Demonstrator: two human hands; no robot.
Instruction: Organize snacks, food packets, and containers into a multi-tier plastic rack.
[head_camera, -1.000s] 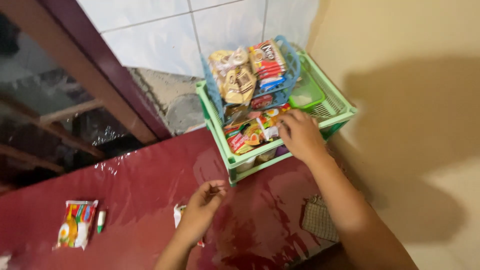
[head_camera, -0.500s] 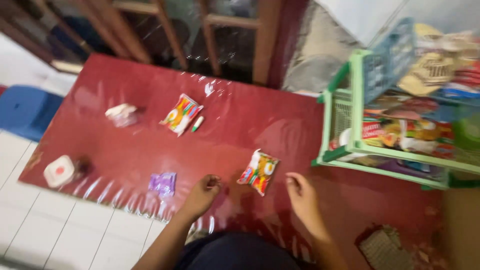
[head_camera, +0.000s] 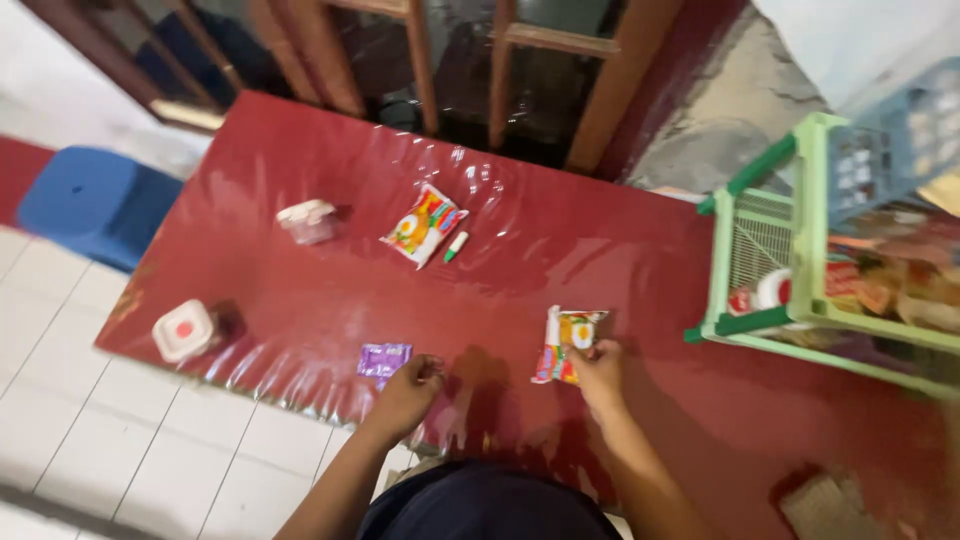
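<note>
My right hand (head_camera: 600, 368) grips the near corner of a colourful noodle packet (head_camera: 564, 340) that lies on the red plastic-covered table (head_camera: 640, 270). My left hand (head_camera: 408, 392) rests near the table's front edge with fingers curled, beside a small purple sachet (head_camera: 383, 359); nothing shows inside it. A second noodle packet (head_camera: 424, 225) lies further back, with a small green-and-white marker (head_camera: 456, 246) next to it.
A green plastic rack (head_camera: 800, 290) with snack packets stands at the right, a blue basket (head_camera: 900, 140) on top. A white lidded tub (head_camera: 183, 330) and a small wrapped item (head_camera: 308, 218) sit at the left. Blue stool (head_camera: 95, 200) beyond the table; wooden chair legs behind.
The view swung from the rack down to the table. My right hand left the rack and now holds the noodle packet on the table; my left hand stays near the front edge.
</note>
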